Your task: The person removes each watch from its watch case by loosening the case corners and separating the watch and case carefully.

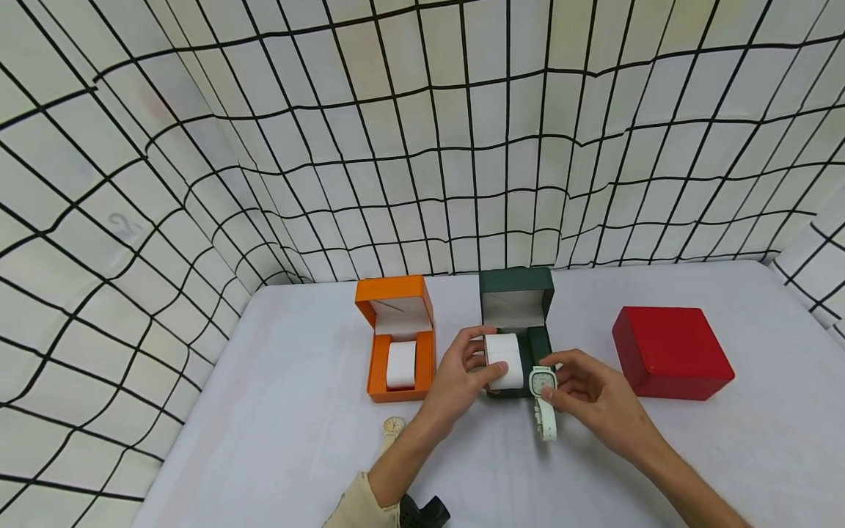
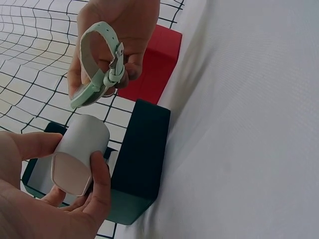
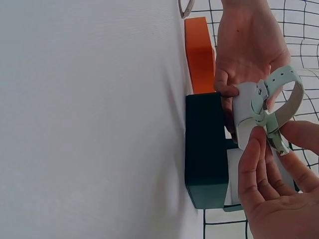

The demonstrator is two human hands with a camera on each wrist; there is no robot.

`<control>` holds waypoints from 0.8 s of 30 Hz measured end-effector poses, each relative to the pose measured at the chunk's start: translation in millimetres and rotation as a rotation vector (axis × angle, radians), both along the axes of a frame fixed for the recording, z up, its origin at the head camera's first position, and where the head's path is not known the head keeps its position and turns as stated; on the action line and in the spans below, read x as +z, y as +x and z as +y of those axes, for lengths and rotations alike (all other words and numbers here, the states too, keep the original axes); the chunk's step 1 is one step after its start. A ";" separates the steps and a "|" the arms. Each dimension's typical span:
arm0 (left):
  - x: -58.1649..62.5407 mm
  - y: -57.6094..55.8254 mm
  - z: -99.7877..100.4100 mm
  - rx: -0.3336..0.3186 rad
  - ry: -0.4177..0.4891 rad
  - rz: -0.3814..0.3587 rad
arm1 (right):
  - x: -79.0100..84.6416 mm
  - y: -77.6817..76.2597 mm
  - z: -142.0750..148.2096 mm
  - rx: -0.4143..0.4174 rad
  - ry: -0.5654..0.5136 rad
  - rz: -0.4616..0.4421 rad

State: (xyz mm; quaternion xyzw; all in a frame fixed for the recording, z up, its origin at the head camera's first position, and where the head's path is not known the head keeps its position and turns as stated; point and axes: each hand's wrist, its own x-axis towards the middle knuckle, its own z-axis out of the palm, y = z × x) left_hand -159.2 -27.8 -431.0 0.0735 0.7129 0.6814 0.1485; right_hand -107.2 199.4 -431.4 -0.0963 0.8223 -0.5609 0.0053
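My left hand [image 1: 462, 378] pinches a white watch cushion [image 1: 504, 352] between thumb and fingers, over the open dark green watch box [image 1: 540, 345]. The left wrist view shows the cushion [image 2: 82, 149] as a rounded roll, held by its ends. My right hand [image 1: 601, 400] grips a pale mint-green watch [image 1: 543, 381] by its case, just right of the cushion, with the strap hanging down. In the right wrist view the watch strap [image 3: 289, 99] is buckled into a loop.
Left of the green box stands an open orange watch box [image 1: 376, 370] with a white cushion [image 1: 401, 364] inside. A closed red box [image 1: 673, 352] is on the right. A cream watch [image 1: 393, 427] lies beside my left forearm. Black wire grid [image 1: 409, 147] borders the table.
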 end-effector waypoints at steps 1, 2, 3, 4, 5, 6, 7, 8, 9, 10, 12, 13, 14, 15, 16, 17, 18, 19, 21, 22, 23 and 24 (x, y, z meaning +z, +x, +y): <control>0.2 -0.2 0.0 0.000 -0.002 0.000 | -0.3 0.5 0.2 -0.002 0.006 -0.001; 0.6 -0.1 0.1 0.000 -0.003 0.000 | -0.7 0.6 0.4 -0.004 0.009 -0.007; 1.1 -0.1 0.2 0.001 -0.005 -0.001 | -1.1 0.9 0.6 -0.005 0.014 -0.013; 1.2 -0.1 0.2 0.001 -0.006 0.000 | -1.3 1.3 0.7 -0.006 0.017 -0.016; 1.5 0.0 0.2 0.002 -0.008 -0.001 | -1.7 1.5 0.8 -0.006 0.018 -0.022; 1.8 0.2 0.2 0.003 -0.009 0.000 | -1.9 1.9 0.9 -0.006 0.020 -0.026; 2.1 0.4 0.2 0.004 -0.011 -0.001 | -2.2 2.1 0.9 -0.008 0.018 -0.033; 2.3 0.4 0.2 0.005 -0.011 -0.002 | -2.2 2.4 0.8 -0.006 0.016 -0.035; 2.3 0.4 0.2 0.005 -0.013 -0.003 | -2.0 2.9 0.8 -0.006 0.018 -0.034; 2.2 0.4 0.2 0.006 -0.014 -0.004 | -2.0 3.3 0.7 -0.008 0.019 -0.037; 2.2 0.6 0.1 0.009 -0.019 -0.005 | -1.6 4.1 0.4 -0.006 0.019 -0.045; 2.1 0.7 0.1 0.010 -0.021 -0.005 | -1.5 4.4 0.3 -0.008 0.019 -0.052; 2.0 0.8 0.0 0.012 -0.023 -0.005 | -1.3 4.7 0.2 -0.009 0.023 -0.056; 1.8 0.8 0.0 0.013 -0.025 -0.005 | -1.2 5.0 0.2 -0.011 0.024 -0.064; 1.7 0.9 0.1 0.014 -0.025 -0.005 | -1.2 5.1 0.2 -0.011 0.026 -0.071; 1.8 0.9 0.2 0.015 -0.025 -0.005 | -1.3 5.5 0.1 -0.010 0.027 -0.072; 1.8 1.0 0.3 0.015 -0.023 -0.006 | -1.6 5.7 0.2 -0.011 0.031 -0.074; 1.9 1.2 0.4 0.014 -0.023 -0.006 | -2.1 5.9 0.1 -0.014 0.033 -0.077; 2.1 1.3 0.6 0.014 -0.024 -0.006 | -3.2 6.3 0.1 -0.017 0.034 -0.084; 2.2 1.3 0.8 0.015 -0.024 -0.006 | -3.7 6.5 0.0 -0.017 0.035 -0.086; 2.4 1.3 1.1 0.015 -0.026 -0.006 | -4.2 6.8 -0.2 -0.018 0.036 -0.090; 2.5 1.3 1.3 0.015 -0.027 -0.006 | -4.7 7.0 -0.3 -0.017 0.037 -0.095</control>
